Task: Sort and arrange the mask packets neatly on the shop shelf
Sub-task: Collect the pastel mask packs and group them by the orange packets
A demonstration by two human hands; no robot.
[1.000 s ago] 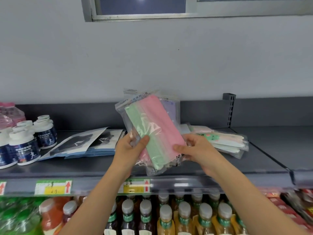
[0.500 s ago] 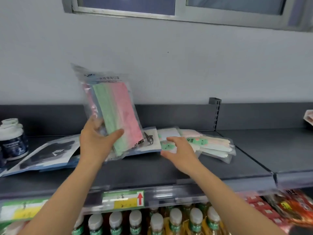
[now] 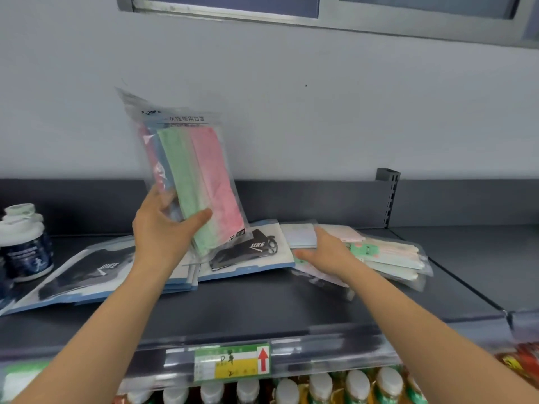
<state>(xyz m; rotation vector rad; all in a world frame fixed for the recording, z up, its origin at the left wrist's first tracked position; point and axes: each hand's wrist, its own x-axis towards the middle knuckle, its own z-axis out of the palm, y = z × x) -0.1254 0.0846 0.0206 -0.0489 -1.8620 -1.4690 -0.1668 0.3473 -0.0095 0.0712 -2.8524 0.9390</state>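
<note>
My left hand grips the lower part of a clear packet of pink and green masks, held upright above the dark shelf; more packets seem stacked behind it. My right hand lies flat, fingers straight, on a pile of pastel mask packets at the shelf's right. Flat packets of black masks with blue edges lie spread across the shelf's middle and left, partly under the held packet.
White-capped dark bottles stand at the shelf's far left. A shelf upright rises at the back right, with another shelf section beyond it. A price tag sits on the front rail. Drink bottles fill the shelf below.
My right hand let go of the pink and green packet and moved down right onto the pastel pile. My left hand lifted the packet up and left.
</note>
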